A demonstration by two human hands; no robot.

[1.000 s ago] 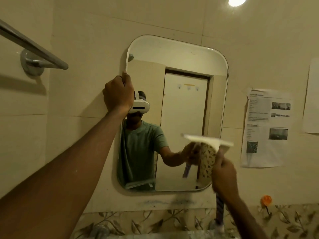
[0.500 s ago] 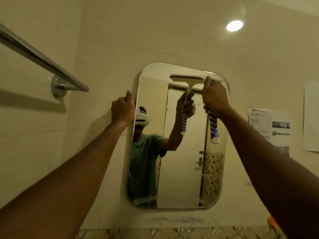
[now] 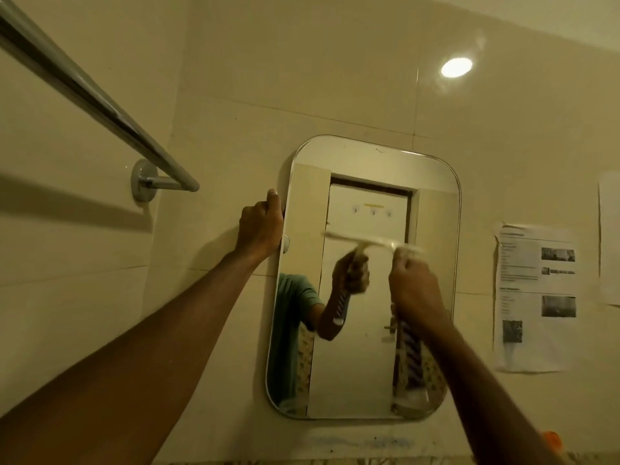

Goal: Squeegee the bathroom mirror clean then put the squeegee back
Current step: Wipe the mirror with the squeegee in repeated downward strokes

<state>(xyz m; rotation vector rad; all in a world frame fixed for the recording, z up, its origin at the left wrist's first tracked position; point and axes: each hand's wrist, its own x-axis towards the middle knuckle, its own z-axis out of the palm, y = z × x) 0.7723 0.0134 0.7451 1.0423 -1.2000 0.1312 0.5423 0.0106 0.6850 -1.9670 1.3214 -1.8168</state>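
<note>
Two grips noted. Our left hand (image 3: 260, 226) clasps mirror (image 3: 369, 364) left edge, steadying it, we judge. Our right hand (image 3: 414, 290) grasps squeegee (image 3: 404, 246) handle; blurred blade at glass, mid-height, right of centre.

Both bare arms reach up and forward, the left hand (image 3: 260, 226) curled round the left edge of the mirror (image 3: 436, 203), knuckles toward the camera, the right hand (image 3: 414, 286) fisted round the handle of the squeegee (image 3: 372, 241), slightly blurred.
</note>
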